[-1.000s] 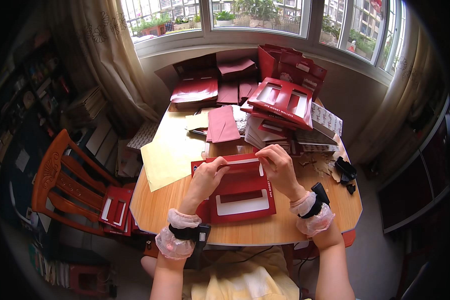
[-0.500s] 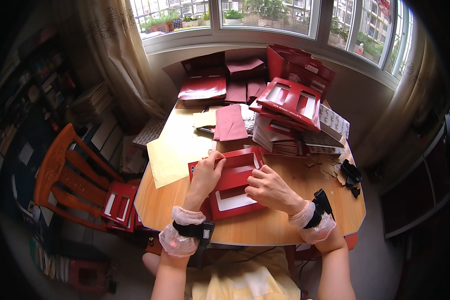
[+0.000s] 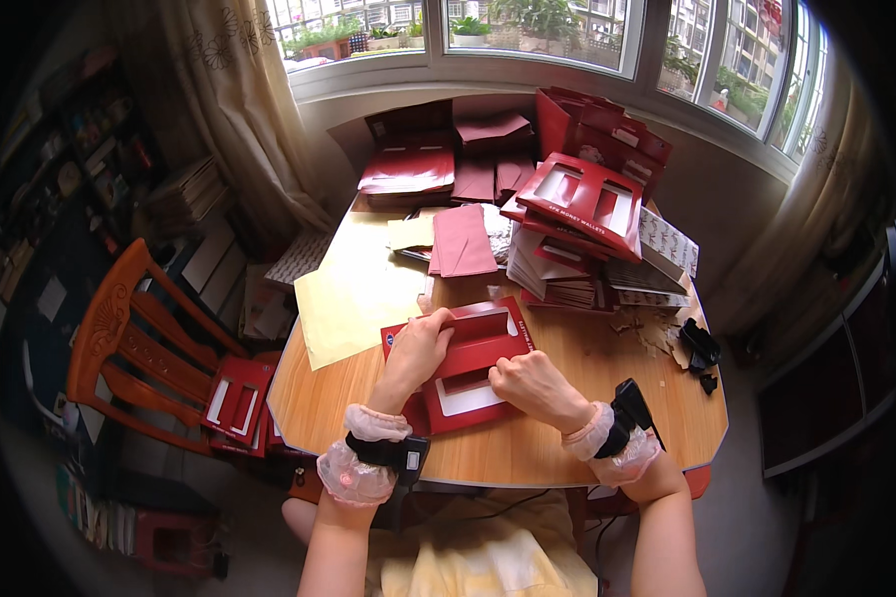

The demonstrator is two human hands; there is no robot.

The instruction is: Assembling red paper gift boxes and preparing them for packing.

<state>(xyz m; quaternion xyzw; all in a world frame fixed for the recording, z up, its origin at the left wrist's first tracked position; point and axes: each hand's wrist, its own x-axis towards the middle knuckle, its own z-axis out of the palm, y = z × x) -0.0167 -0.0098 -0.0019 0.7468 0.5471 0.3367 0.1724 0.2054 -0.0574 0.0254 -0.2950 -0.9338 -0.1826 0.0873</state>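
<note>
A red cardboard package (image 3: 458,350) with two cut-out windows lies in front of me near the table's front. My left hand (image 3: 416,350) is closed at its left side, thumb and fingers pinching the edge by the far window. Over the package's right edge my right hand (image 3: 542,390) is curled, its fingertips pinched on the card beside the near window. White shows through the near window; the far one has a red flap inside. Both wrists wear pale gathered cuffs and black straps.
A yellow sheet (image 3: 353,323) lies on the wooden table (image 3: 319,413) at left. Pink envelopes (image 3: 463,241) and piles of similar red packages (image 3: 579,204) fill the far side. Torn brown scraps and a black object (image 3: 700,341) are at right. A wooden chair (image 3: 134,348) holds more packages.
My right hand has moved down a little along the package's right edge. The package has shifted slightly, and my left hand stays by the far window.
</note>
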